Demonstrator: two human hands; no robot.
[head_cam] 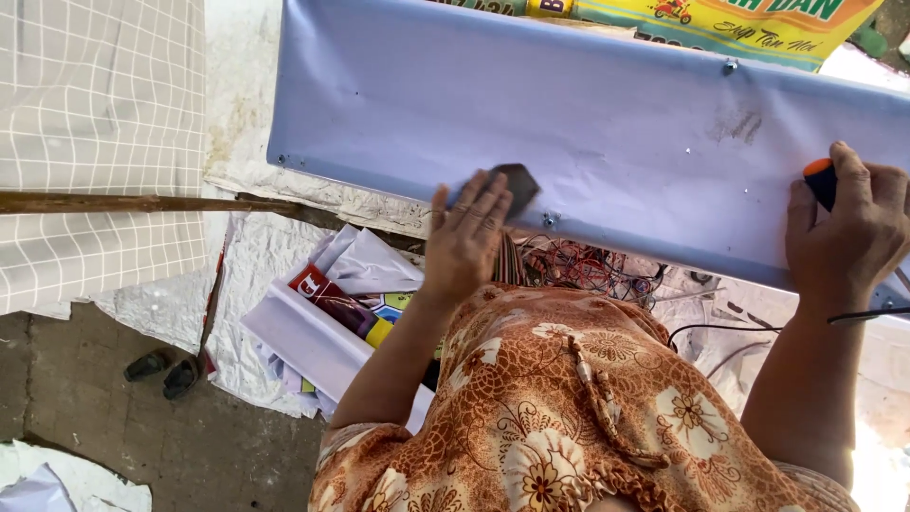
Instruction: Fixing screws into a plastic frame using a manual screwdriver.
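Note:
A long pale blue sheet [569, 123] lies stretched over a flat board in front of me. My left hand [466, 237] rests flat on its near edge, fingers spread, pressing down a dark grey flat piece [519, 185] that sticks out beyond the fingertips. My right hand [848, 232] is at the sheet's right end, closed around a tool with an orange and black handle [820, 178]; its working end is hidden by the hand. A small screw head [730, 65] shows near the sheet's far edge.
A tangle of red and black wires [588, 270] lies under the board's near edge. Rolled printed banners [341, 303] sit at lower left. A wooden stick [142, 202] crosses a checked sheet [95, 114]. A yellow banner [739, 24] lies beyond. Dark sandals [163, 372] rest on the concrete floor.

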